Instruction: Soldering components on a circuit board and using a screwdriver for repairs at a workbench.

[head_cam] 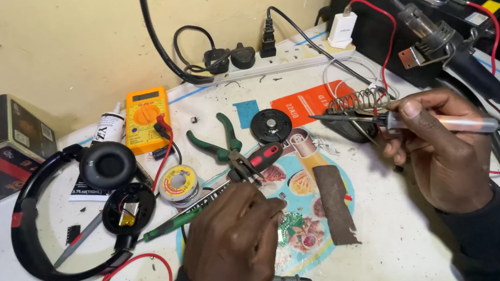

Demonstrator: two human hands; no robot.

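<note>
A: From the head camera, what has each hand got?

B: The right hand (446,156) has its fingers (413,109) wrapped around the pale handle of a soldering iron (398,118), held like a pen. The iron's dark tip points left, just beside the coiled wire stand (358,102). The left hand (234,246) is curled, its fingertips pinched close together over the middle of the worktop (394,249). It seems to pinch something small, but I cannot tell what, or whether anything is there at all.

A: How would the iron handle?

B: Light and stiff, I'd judge, with a cord trailing off the back that may drag at it. The metal front end is likely hot, so the handle is the only safe place to hold.

A: And nearby?

B: Green-handled pliers (215,141) and a solder spool (178,183) lie just beyond the left hand. Opened headphones (90,196) sit further left, a yellow meter (147,117) behind them.
</note>
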